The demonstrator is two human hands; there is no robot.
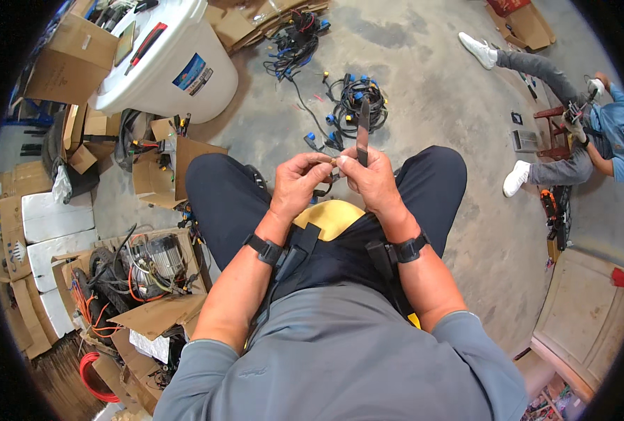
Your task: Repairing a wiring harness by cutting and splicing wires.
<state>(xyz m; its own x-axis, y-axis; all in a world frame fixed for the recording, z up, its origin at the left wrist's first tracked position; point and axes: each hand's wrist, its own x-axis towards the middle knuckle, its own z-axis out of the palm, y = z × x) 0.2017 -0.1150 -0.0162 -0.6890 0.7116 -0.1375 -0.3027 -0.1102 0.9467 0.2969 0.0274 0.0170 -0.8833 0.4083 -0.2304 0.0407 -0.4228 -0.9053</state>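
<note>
I sit with both hands raised over my knees. My right hand (374, 179) grips a knife (362, 130) whose dark blade points up and away from me. My left hand (299, 181) pinches the end of a thin dark cable (324, 188) right beside the blade's base; a small copper-coloured tip shows between the two hands. The cable drops down between my legs, toward a yellow object (332, 216) in my lap. Both wrists wear black straps.
A coil of black cables with blue connectors (354, 98) lies on the concrete floor ahead. A white drum (171, 59) and cardboard boxes stand at left, one box holding a motor (150, 259) with wires. Another person (572, 119) sits at the far right.
</note>
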